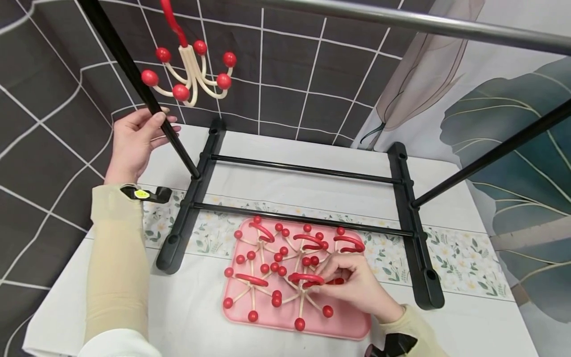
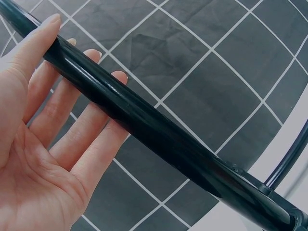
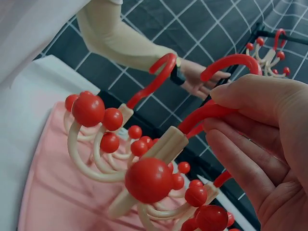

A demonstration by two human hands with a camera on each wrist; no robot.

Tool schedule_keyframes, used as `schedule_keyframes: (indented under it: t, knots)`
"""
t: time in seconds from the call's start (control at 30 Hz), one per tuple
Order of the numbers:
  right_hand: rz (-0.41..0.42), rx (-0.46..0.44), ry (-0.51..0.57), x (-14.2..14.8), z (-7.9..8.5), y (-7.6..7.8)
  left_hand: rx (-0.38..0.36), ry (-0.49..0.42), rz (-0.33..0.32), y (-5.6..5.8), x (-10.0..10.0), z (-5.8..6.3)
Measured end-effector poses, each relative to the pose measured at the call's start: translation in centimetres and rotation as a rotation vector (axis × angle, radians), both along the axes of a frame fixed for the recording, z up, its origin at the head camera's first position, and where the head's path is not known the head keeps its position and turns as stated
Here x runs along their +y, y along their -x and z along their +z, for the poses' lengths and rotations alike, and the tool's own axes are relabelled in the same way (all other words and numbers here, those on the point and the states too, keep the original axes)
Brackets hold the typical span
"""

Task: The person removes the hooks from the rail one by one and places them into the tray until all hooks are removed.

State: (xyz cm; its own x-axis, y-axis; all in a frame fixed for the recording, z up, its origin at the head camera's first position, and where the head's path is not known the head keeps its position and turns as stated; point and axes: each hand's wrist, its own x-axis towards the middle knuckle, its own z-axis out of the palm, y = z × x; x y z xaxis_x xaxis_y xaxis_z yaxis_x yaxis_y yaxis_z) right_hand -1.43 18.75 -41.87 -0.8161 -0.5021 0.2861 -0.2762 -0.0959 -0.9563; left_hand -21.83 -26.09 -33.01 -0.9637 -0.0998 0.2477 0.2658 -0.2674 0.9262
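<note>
With its thumb in front and its fingers behind, my left hand holds the slanting black pole at the rack's left side. The left wrist view shows the same grip on the pole, with the fingers fairly straight. My right hand pinches the red hook of a cream multi-arm hanger with red ball tips. This hanger is at the front right of the pink tray, among several others like it. In the right wrist view, thumb and fingers meet on its hook.
Another such hanger hangs by its red hook at the upper left. The rack's metal top rail crosses above, and its black base bars stand on the white table. A dark checked cloth hangs behind.
</note>
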Motion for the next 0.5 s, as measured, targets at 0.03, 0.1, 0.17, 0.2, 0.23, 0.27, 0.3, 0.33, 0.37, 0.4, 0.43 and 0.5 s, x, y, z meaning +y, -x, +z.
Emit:
schedule_keyframes:
  t: [0.03, 0.1, 0.17, 0.2, 0.23, 0.27, 0.3, 0.33, 0.37, 0.4, 0.43, 0.5]
  knots:
    - [-0.002, -0.002, -0.008, 0.03, -0.17, -0.01, 0.001, -0.003, -0.002, 0.00, 0.02, 0.01]
    - [-0.007, 0.000, -0.031, 0.09, -0.43, -0.04, 0.004, -0.008, -0.006, -0.01, 0.08, 0.03]
    - [-0.009, -0.006, -0.044, 0.13, -0.61, -0.09, 0.007, -0.012, -0.009, 0.00, 0.12, 0.03]
    - [-0.013, -0.010, -0.053, 0.13, -0.63, -0.12, 0.008, -0.014, -0.010, 0.01, 0.13, 0.03]
    - [-0.018, -0.015, -0.061, 0.13, -0.63, -0.15, 0.009, -0.015, -0.011, 0.02, 0.14, 0.03]
    - [-0.020, -0.014, -0.065, 0.13, -0.64, -0.16, 0.010, -0.016, -0.010, 0.03, 0.13, 0.03]
    - [-0.019, -0.014, -0.066, 0.13, -0.64, -0.17, 0.011, -0.018, -0.010, 0.05, 0.13, 0.03]
    - [-0.020, -0.014, -0.071, 0.12, -0.64, -0.18, 0.011, -0.019, -0.009, 0.06, 0.12, 0.04]
    - [-0.021, -0.015, -0.079, 0.10, -0.63, -0.18, 0.010, -0.019, -0.008, 0.08, 0.12, 0.04]
    - [-0.018, -0.007, -0.085, 0.09, -0.62, -0.17, 0.011, -0.018, -0.008, 0.09, 0.12, 0.04]
    - [-0.015, 0.003, -0.090, 0.10, -0.65, -0.16, 0.011, -0.018, -0.007, 0.07, 0.13, 0.05]
    - [-0.011, 0.011, -0.104, 0.10, -0.69, -0.17, 0.011, -0.017, -0.006, 0.02, 0.14, 0.06]
